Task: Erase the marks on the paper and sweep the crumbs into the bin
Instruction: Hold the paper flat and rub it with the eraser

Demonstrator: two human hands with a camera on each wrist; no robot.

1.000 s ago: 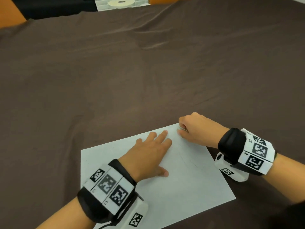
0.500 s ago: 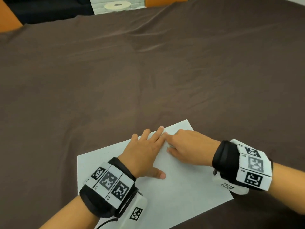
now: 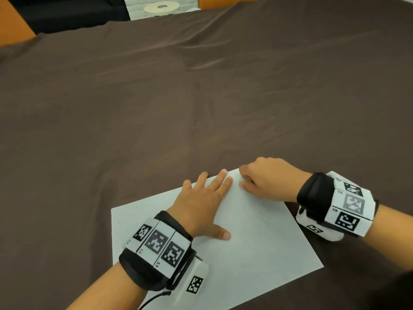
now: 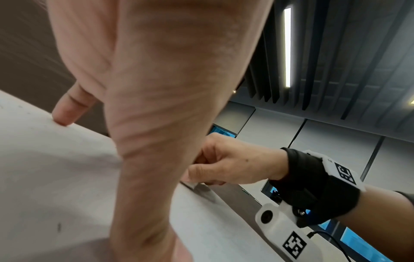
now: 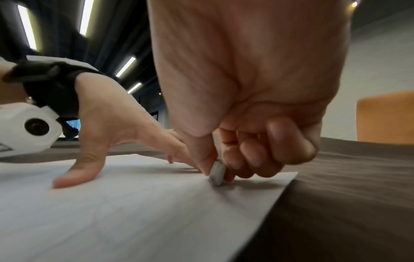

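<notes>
A small grey-white eraser (image 5: 217, 172) was pinched between thumb and curled fingers of the right hand (image 3: 267, 179) and pressed to the far right corner of the white paper sheet (image 3: 257, 247), which was held flat on the dark brown tablecloth (image 3: 156, 108) by the spread left hand (image 3: 199, 204).

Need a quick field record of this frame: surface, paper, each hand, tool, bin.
surface: dark brown tablecloth
paper: white sheet, flat, faint marks near its left edge
left hand: fingers straight, presses the sheet down
right hand: pinches a small grey-white eraser at the sheet's far corner
eraser contact: tip on the paper
bin: not in view
</notes>
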